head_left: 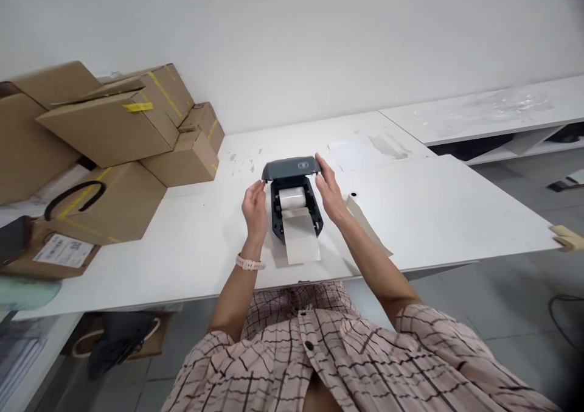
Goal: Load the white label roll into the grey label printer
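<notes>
A dark grey label printer (276, 217) stands on the white table with its lid (285, 168) raised. Inside sits a white label roll (292, 198), and a strip of label paper (302, 244) hangs out over the front toward me. My left hand (254, 208) has its fingers bent and pressed together at the lid's left corner. At the right end of the lid, my right hand (331, 194) grips the edge between thumb and fingers. A loose curled paper strip (367, 226) with a small core lies to the right of the printer.
Cardboard boxes (123, 126) with yellow tape are piled at the left against the wall. A black curved handle (75, 193) sticks up there. White paper sheets (349, 154) lie behind the printer. A lower shelf (502, 120) runs along the right.
</notes>
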